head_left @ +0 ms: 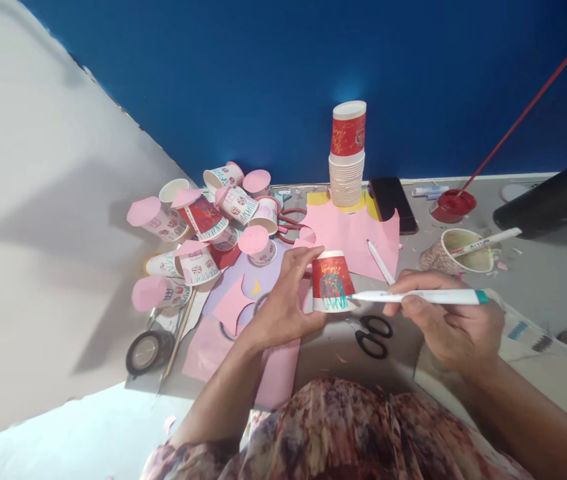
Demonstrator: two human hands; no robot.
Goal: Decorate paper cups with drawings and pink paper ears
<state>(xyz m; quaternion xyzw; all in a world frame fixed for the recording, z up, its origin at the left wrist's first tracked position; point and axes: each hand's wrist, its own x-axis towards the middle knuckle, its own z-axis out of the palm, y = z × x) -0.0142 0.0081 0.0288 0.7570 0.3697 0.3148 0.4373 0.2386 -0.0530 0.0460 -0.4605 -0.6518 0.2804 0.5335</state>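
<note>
My left hand (291, 297) grips a red and white paper cup (332, 272) by its left side, with the cup upside down. Teal strokes cover the lower part of the cup, shaped like an arch and grass. In my right hand (451, 320) is a white marker pen (423, 297) with a teal end, its tip at the cup's lower right edge. Below the cup lie black-handled scissors (373, 337). Behind it a second white marker (380, 261) rests on a sheet of pink paper (353, 233).
Several decorated paper cups with pink paper tops (198, 263) crowd the left. A tall stack of cups (347, 153) stands by the blue wall, beside a phone (393, 203). A red paint pot (452, 205), a cup with a marker (456, 252) and black tape (144, 352) lie around.
</note>
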